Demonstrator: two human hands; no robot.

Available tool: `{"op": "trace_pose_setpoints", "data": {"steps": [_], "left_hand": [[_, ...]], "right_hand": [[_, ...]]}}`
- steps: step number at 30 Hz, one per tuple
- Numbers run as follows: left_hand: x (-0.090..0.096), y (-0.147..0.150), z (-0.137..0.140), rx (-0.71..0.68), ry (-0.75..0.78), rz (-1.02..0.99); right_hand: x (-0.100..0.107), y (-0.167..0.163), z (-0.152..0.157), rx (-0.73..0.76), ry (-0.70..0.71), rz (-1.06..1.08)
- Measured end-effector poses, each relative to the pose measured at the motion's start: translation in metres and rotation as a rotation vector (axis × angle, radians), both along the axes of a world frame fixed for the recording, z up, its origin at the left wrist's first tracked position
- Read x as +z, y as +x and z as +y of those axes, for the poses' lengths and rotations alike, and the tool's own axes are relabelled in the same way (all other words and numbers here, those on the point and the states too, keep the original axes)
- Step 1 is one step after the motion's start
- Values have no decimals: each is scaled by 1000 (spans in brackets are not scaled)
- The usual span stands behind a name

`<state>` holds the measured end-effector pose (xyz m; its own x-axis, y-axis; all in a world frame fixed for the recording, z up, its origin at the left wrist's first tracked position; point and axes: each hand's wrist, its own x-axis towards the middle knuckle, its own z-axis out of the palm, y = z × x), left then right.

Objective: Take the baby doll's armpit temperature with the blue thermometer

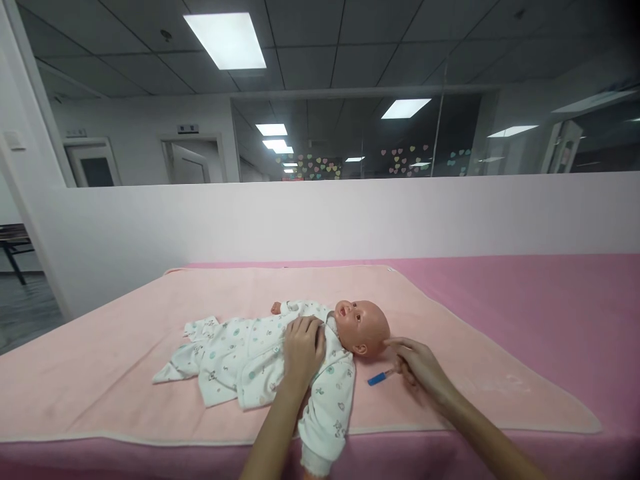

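Observation:
A baby doll [363, 327] in a white printed outfit [260, 353] lies on its back, head to the right. My left hand [304, 343] rests on the doll's chest, palm down, fingers lying over the clothing with nothing in them. Beside the doll's head is my right hand [417, 367], its index finger stretched out to the back of the head. The other fingers are curled in, and a short blue-ended stick [377, 379] pokes out from them, low over the blanket. The rest of the stick is hidden by the hand, so its kind is unclear.
A peach blanket [125, 333] lies under the doll on a pink-covered table [550, 313]. One doll sleeve hangs over the front edge. A low white wall [350, 220] with glass above stands behind. A dark bench [15, 243] is at far left.

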<state>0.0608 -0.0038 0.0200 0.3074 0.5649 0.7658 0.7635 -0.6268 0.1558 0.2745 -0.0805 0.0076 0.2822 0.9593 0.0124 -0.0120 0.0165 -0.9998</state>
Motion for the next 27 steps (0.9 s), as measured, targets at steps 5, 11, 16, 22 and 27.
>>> {"op": "trace_pose_setpoints", "data": {"steps": [5, 11, 16, 22, 27], "left_hand": [[-5, -6, -5, -10, 59, -92], [-13, -9, 2, 16, 151, -206], [-13, -10, 1, 53, 238, -263], [-9, -10, -4, 76, 202, -276], [-11, -11, -4, 88, 195, -245]], "right_hand": [[21, -91, 26, -35, 374, -378], [11, -142, 61, -150, 600, -516], [-10, -139, 73, -258, 673, -500], [-16, -137, 75, -269, 641, -485], [-16, -136, 74, -296, 603, -480]]}}
